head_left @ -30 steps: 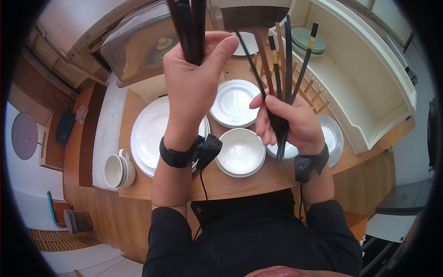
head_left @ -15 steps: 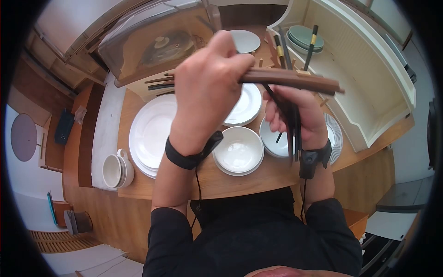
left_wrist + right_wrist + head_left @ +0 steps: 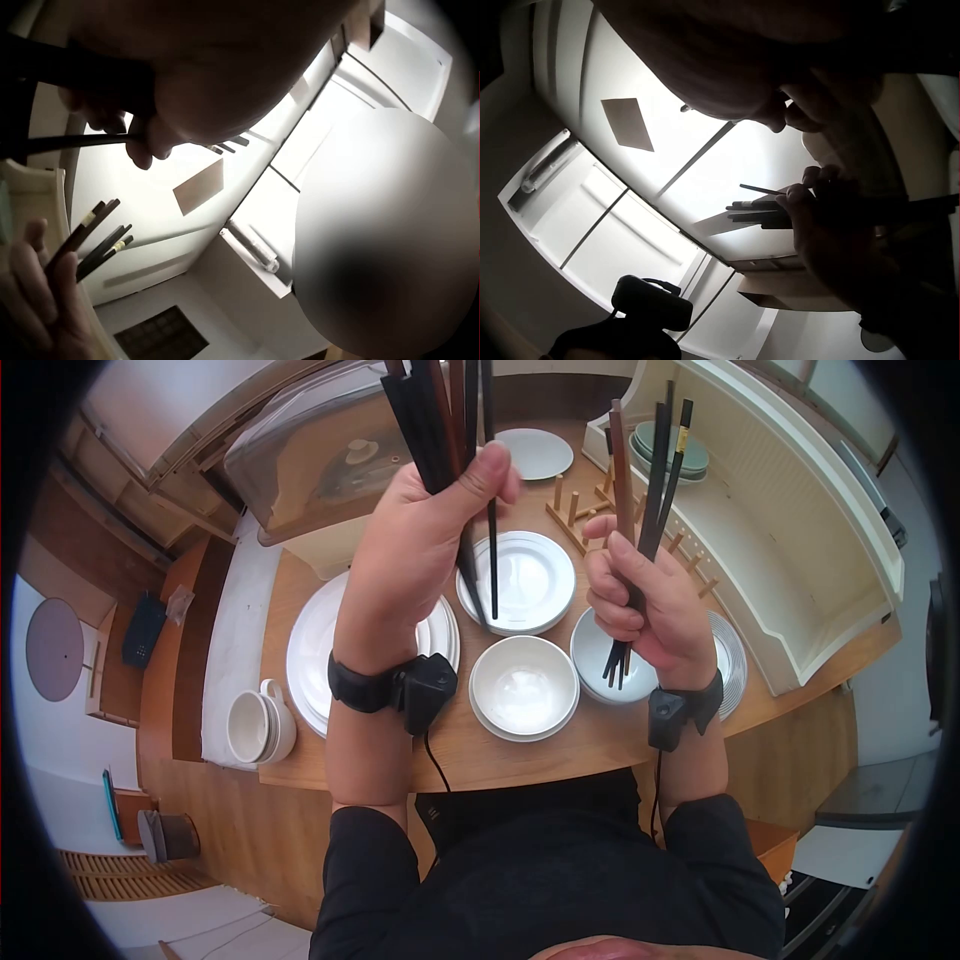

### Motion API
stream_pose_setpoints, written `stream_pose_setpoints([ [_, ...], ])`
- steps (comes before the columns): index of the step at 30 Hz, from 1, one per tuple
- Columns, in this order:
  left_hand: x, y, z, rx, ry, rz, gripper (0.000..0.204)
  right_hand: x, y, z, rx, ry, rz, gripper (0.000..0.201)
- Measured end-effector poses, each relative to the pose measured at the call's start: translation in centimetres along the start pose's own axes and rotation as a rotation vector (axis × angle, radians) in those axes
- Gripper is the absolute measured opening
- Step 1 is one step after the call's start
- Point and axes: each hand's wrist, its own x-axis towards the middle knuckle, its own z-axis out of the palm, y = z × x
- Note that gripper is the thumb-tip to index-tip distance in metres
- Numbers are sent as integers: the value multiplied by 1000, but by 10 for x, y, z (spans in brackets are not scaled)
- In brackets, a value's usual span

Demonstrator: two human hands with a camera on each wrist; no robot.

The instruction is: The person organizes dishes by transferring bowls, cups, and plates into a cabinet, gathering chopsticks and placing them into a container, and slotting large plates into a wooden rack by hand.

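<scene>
In the head view, my left hand (image 3: 415,545) grips an upright bundle of dark chopsticks (image 3: 425,430), black and brown. One thin black chopstick (image 3: 492,540) in that hand reaches down below the thumb, over the white plates (image 3: 530,595). My right hand (image 3: 660,605) is curled around several chopsticks (image 3: 655,510), brown and black, one with a gold band near its top. Their thin tips poke out below the fist, over a white bowl (image 3: 590,660). Both bundles are held up in front of the chest. In the left wrist view, the right hand's chopsticks (image 3: 94,240) show gold bands.
White bowls (image 3: 525,685) are stacked at the table's front, with large white plates (image 3: 310,650) and stacked cups (image 3: 260,725) to the left. Behind the right hand are a wooden peg rack (image 3: 572,510) and a cream cabinet (image 3: 790,560) with green plates (image 3: 690,445). A lidded box (image 3: 310,470) stands back left.
My left hand tipped its bundle sideways toward the right hand, then turned it upright again, with thin chopsticks now hanging lower. My right hand's fanned chopsticks are closer together, its fingers more tightly curled.
</scene>
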Motion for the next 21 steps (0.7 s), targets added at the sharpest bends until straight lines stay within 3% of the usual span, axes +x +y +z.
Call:
stream_pose_setpoints([
  [1, 0, -2, 0, 2, 3, 6, 39, -1, 0, 1, 6, -18, 4, 25],
  [3, -1, -1, 3, -377, -144, -158, 35, -2, -1, 5, 6, -26, 4, 23],
  [5, -2, 3, 8, -394, -127, -187, 33, -2, -2, 8, 5, -36, -1, 21],
  [7, -2, 5, 9, -471, -218, -271, 31, 0, 1, 3, 5, -67, -6, 21],
  [11, -4, 8, 14, -304, -172, -277, 31, 3, 8, 0, -27, -167, -79, 28],
  [19, -6, 8, 29, -216, -21, -294, 29, 2, 11, 4, -22, -145, -97, 28],
  [21, -7, 8, 38, -100, 51, -206, 23, 2, 12, 7, -68, -125, -126, 26],
])
